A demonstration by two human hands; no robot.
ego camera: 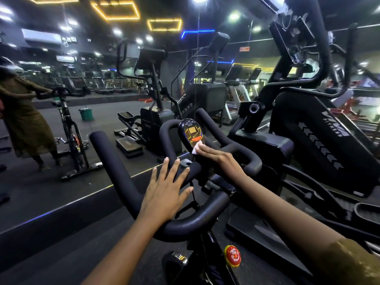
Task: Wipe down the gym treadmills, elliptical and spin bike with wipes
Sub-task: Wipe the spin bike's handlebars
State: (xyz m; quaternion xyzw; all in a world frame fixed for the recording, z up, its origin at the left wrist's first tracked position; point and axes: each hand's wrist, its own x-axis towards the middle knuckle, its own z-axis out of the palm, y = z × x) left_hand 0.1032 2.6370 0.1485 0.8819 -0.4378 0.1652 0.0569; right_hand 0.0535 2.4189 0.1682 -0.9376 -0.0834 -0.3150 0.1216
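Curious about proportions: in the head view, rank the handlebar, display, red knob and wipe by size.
1. handlebar
2. display
3. red knob, though it is nearest the camera
4. wipe, unsure: mostly hidden under the right hand

Elliptical housing [329,130], right of the right hand [218,159]: white brand logo, not clearly legible. Red knob [232,256], below that hand: yellow lettering, unreadable.

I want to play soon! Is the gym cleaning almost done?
Can't tell what's already clean. Right now the right hand presses a wipe on the bike console; the left hand is spread over the handlebar. The elliptical and treadmills could be left to wipe.
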